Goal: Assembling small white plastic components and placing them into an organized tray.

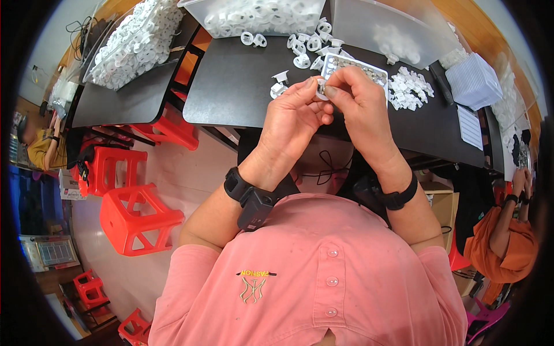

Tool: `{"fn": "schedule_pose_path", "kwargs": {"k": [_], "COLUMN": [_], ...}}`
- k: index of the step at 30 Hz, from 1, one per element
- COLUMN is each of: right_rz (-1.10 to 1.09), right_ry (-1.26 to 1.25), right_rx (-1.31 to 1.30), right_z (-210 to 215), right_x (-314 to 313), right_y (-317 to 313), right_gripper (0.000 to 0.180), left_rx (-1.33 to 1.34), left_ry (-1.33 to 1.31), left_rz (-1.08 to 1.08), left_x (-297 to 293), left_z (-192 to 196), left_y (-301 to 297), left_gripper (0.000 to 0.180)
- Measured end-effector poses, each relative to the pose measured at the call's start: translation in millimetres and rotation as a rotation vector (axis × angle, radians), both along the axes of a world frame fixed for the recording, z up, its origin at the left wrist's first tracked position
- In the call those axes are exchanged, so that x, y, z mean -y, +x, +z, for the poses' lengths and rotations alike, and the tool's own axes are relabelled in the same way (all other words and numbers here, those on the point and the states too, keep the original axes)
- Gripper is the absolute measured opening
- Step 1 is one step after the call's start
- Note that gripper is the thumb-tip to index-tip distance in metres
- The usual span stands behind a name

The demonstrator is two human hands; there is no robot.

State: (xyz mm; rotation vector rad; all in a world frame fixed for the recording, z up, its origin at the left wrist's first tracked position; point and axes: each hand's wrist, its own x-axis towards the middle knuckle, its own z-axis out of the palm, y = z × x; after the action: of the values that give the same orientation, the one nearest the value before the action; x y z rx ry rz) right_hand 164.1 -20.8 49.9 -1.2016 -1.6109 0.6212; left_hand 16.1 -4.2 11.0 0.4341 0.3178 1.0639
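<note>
My left hand (294,118) and my right hand (360,101) meet above the near edge of a black table (231,86). Between their fingertips they pinch a small white plastic ring part (321,89). Just behind the hands lies a clear tray (369,70) with small round pieces in its pockets. Loose white plastic parts (303,49) are scattered beyond the hands. A heap of smaller white pieces (410,89) lies to the right of the tray. Both wrists wear black bands.
Clear bins (259,14) of white parts stand at the table's far edge, with a plastic bag (392,34) beside them. A second table (124,101) at the left carries another heap. Red stools (135,219) stand at my left. Other people sit at the far left (43,147) and right (502,242).
</note>
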Motion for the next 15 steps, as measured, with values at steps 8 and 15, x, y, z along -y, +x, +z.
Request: {"fn": "schedule_pose_path", "kwargs": {"k": [8, 15], "right_rz": [0.028, -0.018], "right_ry": [-0.215, -0.188], "right_rx": [-0.295, -0.033], "right_z": [2.1, 5.8], "right_x": [-1.7, -9.3], "right_y": [-7.9, -1.9], "right_gripper": [0.011, 0.011], "left_rx": [-0.030, -0.084], "left_ry": [0.034, 0.019], "left_rz": [0.003, 0.025], "left_x": [-1.1, 1.0], "left_z": [-0.9, 1.1], "left_y": [1.8, 3.0], "left_gripper": [0.025, 0.024]}}
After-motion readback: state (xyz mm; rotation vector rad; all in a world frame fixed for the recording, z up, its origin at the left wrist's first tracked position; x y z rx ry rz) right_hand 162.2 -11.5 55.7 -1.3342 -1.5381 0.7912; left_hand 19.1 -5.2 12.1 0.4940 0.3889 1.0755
